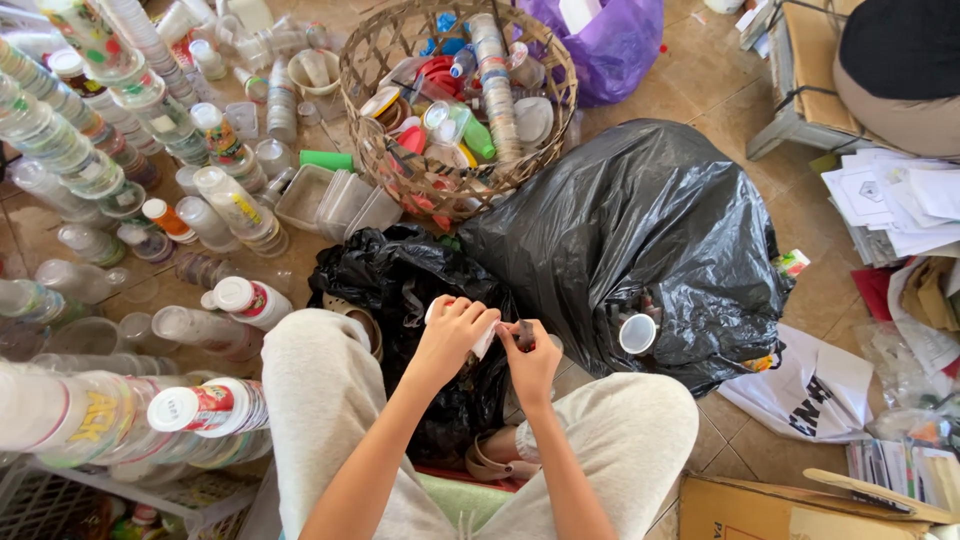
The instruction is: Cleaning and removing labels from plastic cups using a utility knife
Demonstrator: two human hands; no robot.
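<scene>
Both forearms run up from the bottom of the frame between the knees of a seated person in light grey trousers (330, 400) and meet over a small open black plastic bag (400, 290) on the tiled floor. The left hand (452, 335) is bent at the wrist, knuckles up, its fingers curled closed around a small white plastic container with a red edge (485, 338); the container sits at the centre of the frame, just above the bag's mouth. The right hand (532, 362) is held just beside it, fingers pinched narrowly on a small dark piece (524, 334) at the container's end; what that piece is cannot be told. The two hands are touching or nearly so. To the right lies a large full black bin bag (640, 220) with a clear plastic cup (637, 334) resting at its lower fold. Behind stands a round woven basket (365, 90) filled with mixed plastic bottles and lids. Long nested stacks of clear plastic cups (110, 130) lie across the floor on the left. Loose white papers (890, 195) lie at the far right.
</scene>
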